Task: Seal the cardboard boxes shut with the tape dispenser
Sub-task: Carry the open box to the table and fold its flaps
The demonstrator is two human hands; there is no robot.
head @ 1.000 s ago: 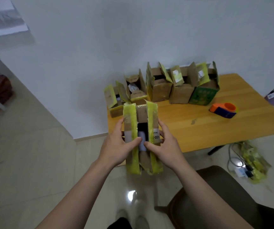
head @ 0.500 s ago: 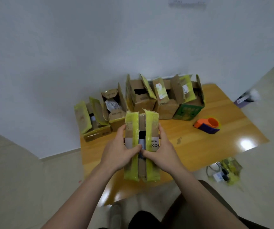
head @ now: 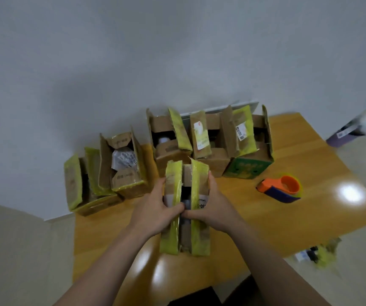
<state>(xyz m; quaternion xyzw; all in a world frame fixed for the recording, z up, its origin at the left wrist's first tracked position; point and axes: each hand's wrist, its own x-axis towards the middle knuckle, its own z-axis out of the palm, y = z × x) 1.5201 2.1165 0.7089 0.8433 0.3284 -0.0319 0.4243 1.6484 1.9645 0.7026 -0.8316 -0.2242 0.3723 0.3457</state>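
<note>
I hold a narrow cardboard box (head: 196, 230) with yellow-taped flaps over the wooden table (head: 277, 219). My left hand (head: 153, 213) grips its left side, and its thumb presses the left flap inward. From the other side my right hand (head: 217, 208) grips the box with its thumb on the right flap. A dark gap stays between the two flaps. The orange and purple tape dispenser (head: 282, 189) lies on the table to the right, apart from both hands.
Several open cardboard boxes (head: 124, 173) with raised flaps stand in a row at the table's back, against the white wall. A green box (head: 247, 170) is at the row's right end. Cables and yellow scraps (head: 316, 256) lie on the floor at right.
The box and both hands have come over the table from beyond its near-left edge. The view has shifted to bring the table closer. The grip is unchanged.
</note>
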